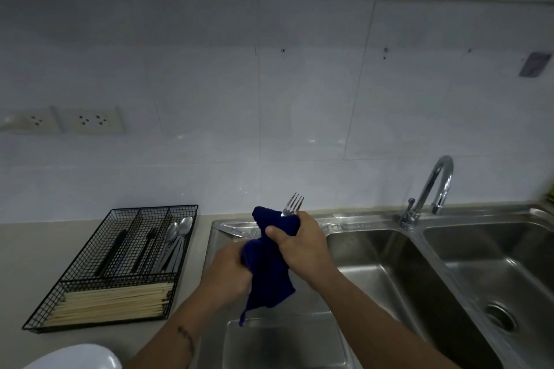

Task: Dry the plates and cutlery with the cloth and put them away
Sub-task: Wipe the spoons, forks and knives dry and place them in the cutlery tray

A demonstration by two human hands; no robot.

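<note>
We find both hands raised over the draining board of the sink (374, 252), working a fork (293, 205) inside a dark blue cloth (268, 266). The right hand (302, 244) has its grip clamped around the cloth-wrapped neck of the fork; the left hand (229, 271) has its grip closed on the lower bunch of cloth, where we judge the handle to lie, though it is hidden. The fork's long axis runs from the left hand up and away, tines bare and pointing at the wall. The wire tray (99, 272) sits on the tabletop (18, 249) to the left of the sink, spoons (177, 234) in one lengthwise slot and chopsticks (111, 302) across its near section. The left hand is nearer the tray, with nothing between them. A white plate (75, 358) edge shows nearer than the tray.
</note>
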